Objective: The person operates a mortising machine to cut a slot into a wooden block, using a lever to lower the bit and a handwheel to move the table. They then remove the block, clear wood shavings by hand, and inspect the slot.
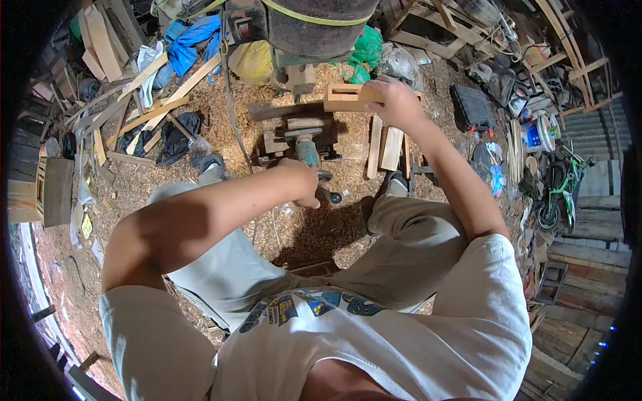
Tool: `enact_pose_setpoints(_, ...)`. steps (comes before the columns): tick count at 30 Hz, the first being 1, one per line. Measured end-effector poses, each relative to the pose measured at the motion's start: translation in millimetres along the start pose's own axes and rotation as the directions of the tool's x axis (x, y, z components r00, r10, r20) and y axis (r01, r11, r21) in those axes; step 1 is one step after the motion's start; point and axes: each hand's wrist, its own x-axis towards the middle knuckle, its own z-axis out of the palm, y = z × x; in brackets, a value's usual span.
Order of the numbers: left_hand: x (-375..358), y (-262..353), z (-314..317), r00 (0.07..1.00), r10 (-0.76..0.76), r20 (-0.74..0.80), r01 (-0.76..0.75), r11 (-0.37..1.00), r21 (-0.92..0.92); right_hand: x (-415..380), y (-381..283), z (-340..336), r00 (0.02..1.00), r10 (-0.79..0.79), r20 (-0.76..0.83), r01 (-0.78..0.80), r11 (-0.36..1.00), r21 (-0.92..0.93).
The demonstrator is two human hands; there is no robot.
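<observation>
Above the sawdust floor, pale slotted wooden block (349,97) in right hand (396,100)'s closed grip; left hand (304,182) wrapped around dark tool handle (326,188).

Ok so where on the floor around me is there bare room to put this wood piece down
The sawdust floor between your knees, just below the left hand, is bare. A smaller patch lies left of the machine, bordered by the black cloth. It is crowded under the right hand holding the wood piece, where wood slats stand, and among the loose planks at far left.
</observation>
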Motion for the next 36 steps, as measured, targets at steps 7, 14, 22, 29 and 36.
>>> enact_pose_setpoints(7, -0.3, -5.2, -7.3, 0.999, 0.026, 0.029, -0.025, 0.999, -0.028, -1.8, 5.2, 9.5, 0.998, -0.054, -0.035, 0.055, 0.998, 0.025)
enact_pose_setpoints(14, 4.2, -2.1, -4.7, 1.0, 0.014, 0.013, -0.014, 0.999, -0.031, 2.0, 5.1, 19.2, 0.999, -0.044, 0.006, 0.044, 0.999, 0.022)
enact_pose_setpoints(22, -0.8, -4.6, -4.9, 1.0, -0.007, 0.017, 0.007, 0.999, -0.032, 8.8, 2.2, 3.6, 0.99, -0.028, 0.136, 0.026, 0.999, 0.02)
enact_pose_setpoints(29, -19.3, -32.5, -13.1, 0.975, -0.218, -0.046, 0.217, 0.975, -0.038, -7.8, 5.2, -2.9, 0.911, -0.254, 0.324, 0.186, 0.956, 0.225)
enact_pose_setpoints(36, -39.3, -43.7, -15.4, 0.845, -0.199, -0.496, -0.023, 0.914, -0.406, -25.3, -30.1, 3.3, 0.847, -0.391, 0.361, 0.265, 0.898, 0.351)
